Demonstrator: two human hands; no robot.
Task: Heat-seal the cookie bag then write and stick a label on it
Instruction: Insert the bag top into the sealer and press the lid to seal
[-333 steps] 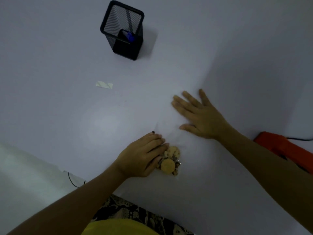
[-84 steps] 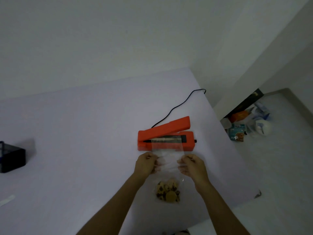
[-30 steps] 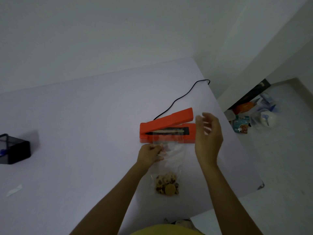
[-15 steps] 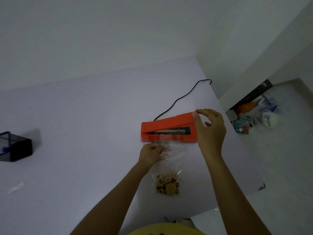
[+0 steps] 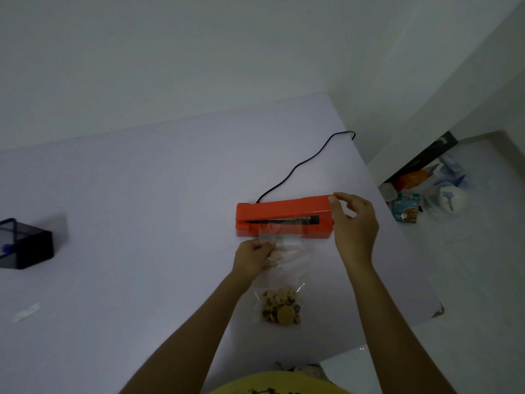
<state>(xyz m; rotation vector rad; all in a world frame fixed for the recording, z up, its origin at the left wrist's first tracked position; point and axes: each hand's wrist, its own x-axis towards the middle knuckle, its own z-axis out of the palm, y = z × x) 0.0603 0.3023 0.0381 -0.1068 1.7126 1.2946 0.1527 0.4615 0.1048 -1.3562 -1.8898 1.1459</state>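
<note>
Both hands busy: my left hand (image 5: 252, 255) pinches the bag (image 5: 284, 268) flat on the surface (image 5: 142, 194), mouth inside the sealer (image 5: 284, 220); my right hand (image 5: 353, 223) grips its lid end. I should press down evenly, keeping the film smooth.

One sealer (image 5: 284, 216), one bag (image 5: 284, 268), two hands (image 5: 355, 226).

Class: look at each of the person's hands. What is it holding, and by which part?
Left hand: the clear cookie bag, pinched near its open top edge. Right hand: the orange heat sealer, by the free end of its lid.
</note>
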